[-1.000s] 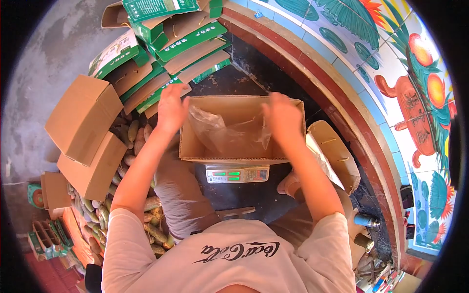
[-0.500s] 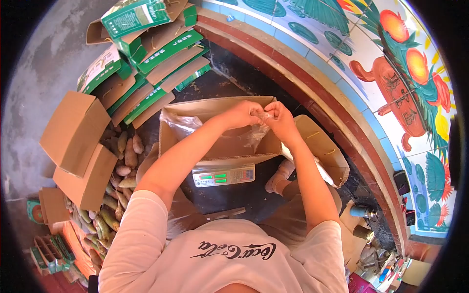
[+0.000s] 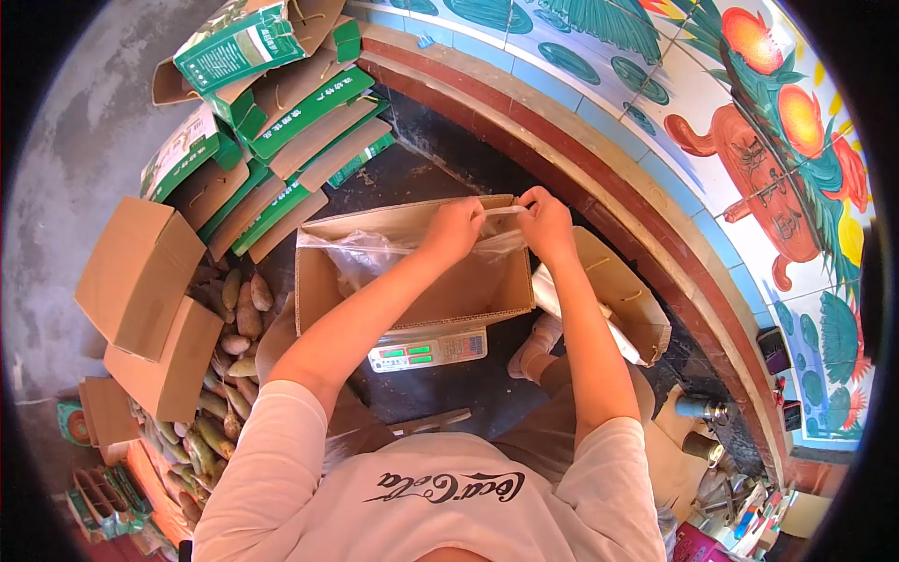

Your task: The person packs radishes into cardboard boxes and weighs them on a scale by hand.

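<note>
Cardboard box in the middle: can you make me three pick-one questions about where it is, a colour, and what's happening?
1. Where does the open brown cardboard box stand?
A) on the pale digital weighing scale
B) on a chair
C) on a shelf
2. What colour are the scale's lit numbers?
A) red
B) green
C) blue
3. What do the left hand and right hand do with the clear plastic bag?
A) pinch its edge
B) ignore it
C) drop it
Answers: 1 A, the scale pokes out under the box; 2 B, the display glows green; 3 A, both hands grip the bag's rim.
</note>
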Demonstrator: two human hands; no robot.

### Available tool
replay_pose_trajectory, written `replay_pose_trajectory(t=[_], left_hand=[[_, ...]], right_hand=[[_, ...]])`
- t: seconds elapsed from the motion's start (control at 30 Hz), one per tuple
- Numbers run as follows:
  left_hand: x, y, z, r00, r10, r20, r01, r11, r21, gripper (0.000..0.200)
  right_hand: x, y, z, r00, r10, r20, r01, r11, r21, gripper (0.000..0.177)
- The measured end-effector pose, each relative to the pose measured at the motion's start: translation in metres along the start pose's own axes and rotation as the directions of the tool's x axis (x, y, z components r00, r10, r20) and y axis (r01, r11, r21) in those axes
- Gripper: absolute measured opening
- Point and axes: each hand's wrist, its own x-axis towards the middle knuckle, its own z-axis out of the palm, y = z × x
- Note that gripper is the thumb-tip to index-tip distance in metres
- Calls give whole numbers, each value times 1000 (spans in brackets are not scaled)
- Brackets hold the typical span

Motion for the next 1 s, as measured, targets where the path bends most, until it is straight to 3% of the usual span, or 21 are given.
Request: replay_pose_trajectory(t=[0.13, 0.23, 0.33, 0.43, 0.53, 0.73, 0.83, 0.9, 1.0], left_hand=[[-3, -4, 2, 999, -32, 23, 32, 999, 10, 10], [-2, -7, 5, 999, -36, 11, 35, 995, 90, 12], [-2, -10, 7, 997, -77, 28, 72, 985, 156, 15], [-3, -14, 11, 987, -151, 62, 142, 982, 126, 17], [1, -13, 11, 969, -219, 111, 211, 974, 80, 17], [1, -18, 12, 960, -216, 176, 191, 970, 148, 19], [-1, -27, 14, 955, -219, 200, 184, 966, 179, 19], [-2, -30, 11, 929, -278, 246, 240, 955, 173, 19], [-14, -27, -5, 984, -60, 170, 51, 997, 56, 23]], right_hand=[[26, 26, 15, 977, -133, -168, 134, 991, -2, 15], [42, 30, 19, 992, 123, -32, -117, 982, 151, 12], [51, 19, 11, 923, 356, 146, -375, 917, 138, 13], [65, 23, 13, 910, 359, 209, -377, 925, 51, 14], [68, 29, 23, 990, 127, 66, -130, 991, 41, 14], [81, 43, 26, 796, 499, 343, -560, 822, 104, 15], [79, 54, 39, 765, 530, 366, -604, 787, 123, 17], [80, 57, 39, 781, 505, 368, -529, 848, -42, 15], [84, 55, 27, 814, 455, 362, -345, 879, -329, 15]])
